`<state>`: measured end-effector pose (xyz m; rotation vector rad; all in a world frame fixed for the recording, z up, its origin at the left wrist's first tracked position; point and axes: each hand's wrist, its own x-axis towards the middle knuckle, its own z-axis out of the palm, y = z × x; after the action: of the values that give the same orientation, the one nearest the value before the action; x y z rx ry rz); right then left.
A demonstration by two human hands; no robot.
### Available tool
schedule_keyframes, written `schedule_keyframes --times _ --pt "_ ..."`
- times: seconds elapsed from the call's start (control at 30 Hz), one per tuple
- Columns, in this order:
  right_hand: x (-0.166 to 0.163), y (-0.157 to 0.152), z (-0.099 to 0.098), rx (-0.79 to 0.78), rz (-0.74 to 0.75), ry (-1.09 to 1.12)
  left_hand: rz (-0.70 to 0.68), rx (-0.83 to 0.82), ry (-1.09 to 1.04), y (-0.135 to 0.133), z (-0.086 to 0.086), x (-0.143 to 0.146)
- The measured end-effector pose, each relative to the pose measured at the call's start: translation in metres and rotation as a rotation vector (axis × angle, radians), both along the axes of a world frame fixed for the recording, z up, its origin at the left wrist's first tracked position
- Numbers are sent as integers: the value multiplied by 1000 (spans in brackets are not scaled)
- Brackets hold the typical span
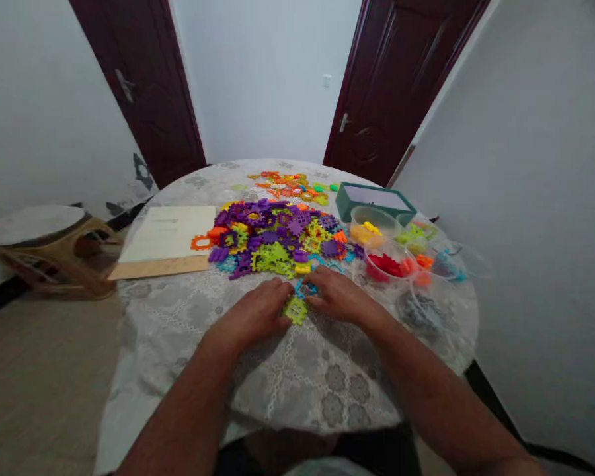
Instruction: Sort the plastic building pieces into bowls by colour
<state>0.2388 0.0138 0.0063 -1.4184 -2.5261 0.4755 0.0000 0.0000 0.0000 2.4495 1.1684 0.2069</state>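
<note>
My left hand [260,311] is closed on the left side of a lime green toothed building piece [295,309] with a window-like cutout. Fingers of my right hand [340,294] are closed on a blue building piece [305,289], which sits against the far edge of the green one. Whether the two pieces are joined I cannot tell. Just beyond my hands lies a large heap of building pieces [272,235], mostly purple with green, orange, yellow and blue among them. A yellow piece [302,268] rests at the heap's near edge.
Clear plastic bowls with yellow pieces [365,231], red pieces [387,264] and grey pieces [421,312] stand at the right, near a green box [374,198]. Orange pieces [290,185] lie scattered behind the heap. An open book [166,238] is at left. Patterned cloth [277,390] covers the table.
</note>
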Motion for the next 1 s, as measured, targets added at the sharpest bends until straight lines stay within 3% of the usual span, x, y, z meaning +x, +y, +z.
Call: schedule_keyframes --times 0.17,0.57,0.73,0.83,1.0 --pt "-6 -7 -18 41 0 37 33 2 65 -2 5 3" --pt "4 -8 -19 59 91 131 95 -167 15 7 1 -6" --pt "9 -1 -23 40 46 325 152 -144 -90 9 4 -10" --pt "14 3 -19 -39 -57 515 135 -91 -52 9 5 -8" --pt "22 14 -15 -408 -258 961 158 3 -49 10 4 -4"
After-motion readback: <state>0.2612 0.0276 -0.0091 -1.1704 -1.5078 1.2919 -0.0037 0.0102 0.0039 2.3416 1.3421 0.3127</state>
